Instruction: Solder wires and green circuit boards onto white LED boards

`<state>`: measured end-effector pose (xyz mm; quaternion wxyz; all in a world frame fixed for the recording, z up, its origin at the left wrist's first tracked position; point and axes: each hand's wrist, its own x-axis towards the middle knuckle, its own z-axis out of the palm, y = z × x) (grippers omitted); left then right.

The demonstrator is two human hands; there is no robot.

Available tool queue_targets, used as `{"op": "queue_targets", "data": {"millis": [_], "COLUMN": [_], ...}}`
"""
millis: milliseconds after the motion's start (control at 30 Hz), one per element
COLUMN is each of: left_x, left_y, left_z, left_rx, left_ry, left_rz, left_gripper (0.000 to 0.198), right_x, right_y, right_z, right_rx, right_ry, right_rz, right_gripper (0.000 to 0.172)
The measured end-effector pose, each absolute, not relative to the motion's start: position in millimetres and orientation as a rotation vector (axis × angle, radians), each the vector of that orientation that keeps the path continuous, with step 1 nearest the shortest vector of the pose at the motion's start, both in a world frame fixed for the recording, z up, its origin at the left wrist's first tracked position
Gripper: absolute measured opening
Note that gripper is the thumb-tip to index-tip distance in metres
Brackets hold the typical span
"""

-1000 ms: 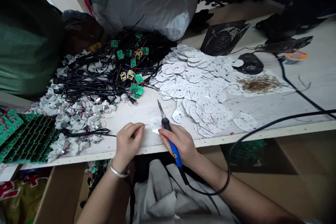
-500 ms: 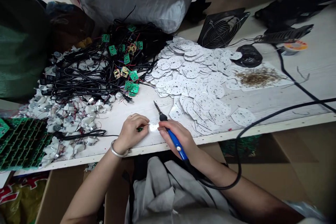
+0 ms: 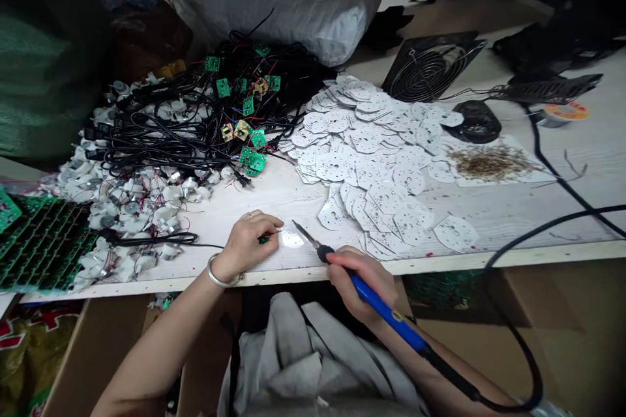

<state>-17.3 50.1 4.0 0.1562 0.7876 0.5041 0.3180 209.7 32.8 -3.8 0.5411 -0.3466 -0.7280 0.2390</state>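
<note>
My right hand (image 3: 364, 280) is closed around the blue handle of a soldering iron (image 3: 388, 316). Its metal tip points up and left, just above the right edge of a white circuit board (image 3: 292, 239) on the bench. Pinched fingers of my left hand (image 3: 252, 241) hold a small green circuit board (image 3: 265, 239), mostly hidden by the fingers, at the white board's left edge. A thin wire end seems to stick out between these fingertips. A black cable (image 3: 210, 245) runs from the left hand to a coil on the bench.
Piled white circuit boards (image 3: 362, 163) lie beyond my hands. Black cables with green boards (image 3: 252, 159) and white motors (image 3: 166, 218) heap up at left. A fan (image 3: 430, 68), a solder spool (image 3: 562, 112) and brown scraps (image 3: 491, 161) are at right. The iron's cord (image 3: 528, 358) loops beside my right arm.
My right hand has drawn back to the right and down, tilting the soldering iron lower, so the white board shows more. The left hand keeps its pinch. The whole view has shifted slightly.
</note>
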Motion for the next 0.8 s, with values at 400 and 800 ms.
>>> {"op": "queue_targets", "data": {"millis": [400, 800], "left_x": [-19.0, -20.9], "left_y": [49.8, 50.4], "left_z": [4.3, 3.1], "left_rx": [2.260, 2.244], "left_ry": [1.420, 1.408], "left_rz": [0.892, 0.887], "left_gripper": [0.013, 0.013], "right_x": [200.1, 204.5], "right_y": [33.0, 33.1], "right_z": [-6.6, -2.9], "right_rx": [-0.820, -0.876], "right_ry": [-1.759, -1.815], "right_rz": [0.627, 0.666], "right_gripper": [0.013, 0.013]}}
